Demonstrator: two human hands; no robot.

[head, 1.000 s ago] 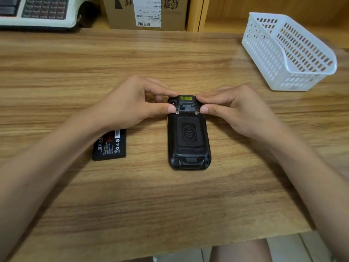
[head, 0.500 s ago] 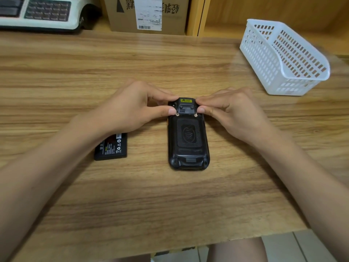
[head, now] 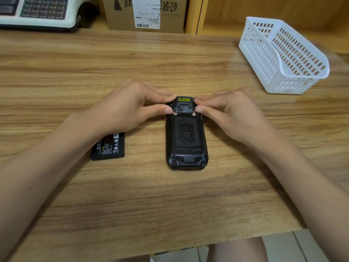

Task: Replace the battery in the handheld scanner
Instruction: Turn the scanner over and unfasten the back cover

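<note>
The scanner (head: 186, 135) is lying face down at the counter's (head: 170, 195) centre. The left hand (head: 130, 106) and right hand (head: 230, 114) are pinching its 12 o'clock end, fingers closed by two metal latches. A loose battery (head: 108, 147) is lying at 9 o'clock.

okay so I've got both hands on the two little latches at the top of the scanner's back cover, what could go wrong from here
1. The left hand and right hand each pinch a small metal latch on the scanner; uneven turning might leave the cover badly seated.
2. The scanner lies face down on the table; pressing or sliding may scuff its screen.
3. A loose battery lies under the left forearm and could get knocked or mixed up.
</note>
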